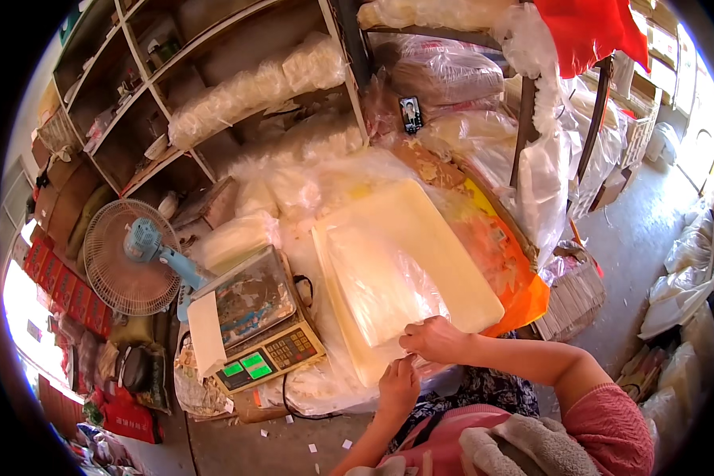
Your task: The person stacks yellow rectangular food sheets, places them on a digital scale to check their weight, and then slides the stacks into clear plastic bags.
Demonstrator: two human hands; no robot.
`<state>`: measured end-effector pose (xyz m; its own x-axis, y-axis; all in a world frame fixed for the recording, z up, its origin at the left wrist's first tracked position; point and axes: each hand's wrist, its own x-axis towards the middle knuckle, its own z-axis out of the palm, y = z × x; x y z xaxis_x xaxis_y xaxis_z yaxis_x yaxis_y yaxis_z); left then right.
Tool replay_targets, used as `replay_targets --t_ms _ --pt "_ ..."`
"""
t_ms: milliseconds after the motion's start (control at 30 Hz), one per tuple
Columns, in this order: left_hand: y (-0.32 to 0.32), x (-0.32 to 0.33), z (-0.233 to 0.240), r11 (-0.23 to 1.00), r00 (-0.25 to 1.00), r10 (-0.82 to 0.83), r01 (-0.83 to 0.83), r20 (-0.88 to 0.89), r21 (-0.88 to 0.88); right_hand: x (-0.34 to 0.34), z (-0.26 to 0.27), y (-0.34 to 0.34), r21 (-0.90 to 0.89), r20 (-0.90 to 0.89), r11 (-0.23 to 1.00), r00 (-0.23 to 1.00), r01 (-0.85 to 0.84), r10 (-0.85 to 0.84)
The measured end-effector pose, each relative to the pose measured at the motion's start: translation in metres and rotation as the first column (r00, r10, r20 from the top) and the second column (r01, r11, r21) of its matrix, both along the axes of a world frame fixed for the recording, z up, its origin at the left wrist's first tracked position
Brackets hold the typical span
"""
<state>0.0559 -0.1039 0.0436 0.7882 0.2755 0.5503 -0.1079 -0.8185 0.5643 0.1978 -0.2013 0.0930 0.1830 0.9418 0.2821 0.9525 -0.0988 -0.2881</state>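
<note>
A clear plastic bag [387, 279] with pale, flat contents lies on a large cream-coloured flat piece [458, 262]; whether that is a board, a tray or a stack of sheets I cannot tell. My right hand [437, 340] pinches the bag's near end with bent fingers. Close below it, my left hand [398, 385] also has its fingertips closed at that end, almost touching the right. The exact bit of film between the fingers is hidden. To the left stands a digital scale [253, 318] with lit green displays and a worn metal platform.
A blue desk fan [146, 241] stands left of the scale, whose cable [285, 395] hangs at the table's front edge. Bagged goods [446, 74] and a phone [411, 115] are at the back. Wooden shelves [149, 83] rise behind. A cardboard box [571, 294] sits at the right.
</note>
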Motion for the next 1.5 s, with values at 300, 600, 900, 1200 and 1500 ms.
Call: replay_targets --t_ms 300,600,900,1200,1500 --pt "0.022 -0.011 -0.026 0.582 0.743 -0.576 0.081 -0.339 -0.809 -0.022 0.028 -0.047 -0.186 -0.445 0.979 0.882 0.079 -0.155" --pt "0.02 -0.021 -0.016 0.656 0.812 -0.505 0.141 -0.292 -0.741 -0.031 -0.017 -0.055 -0.009 -0.294 0.989 0.946 -0.146 0.137" --pt "0.07 -0.025 0.019 0.99 0.983 0.033 -0.057 -0.18 -0.132 0.033 -0.009 -0.087 -0.053 -0.26 0.985 0.951 0.161 -0.17" --pt "0.022 -0.029 0.072 0.919 0.967 -0.16 0.074 -0.196 -0.388 -0.026 0.006 -0.05 0.29 -0.382 0.956 0.912 -0.038 0.152" --pt "0.015 -0.01 0.041 0.965 0.97 -0.21 0.184 -0.126 -0.188 -0.025 -0.011 -0.041 0.26 -0.137 0.961 0.982 -0.093 0.132"
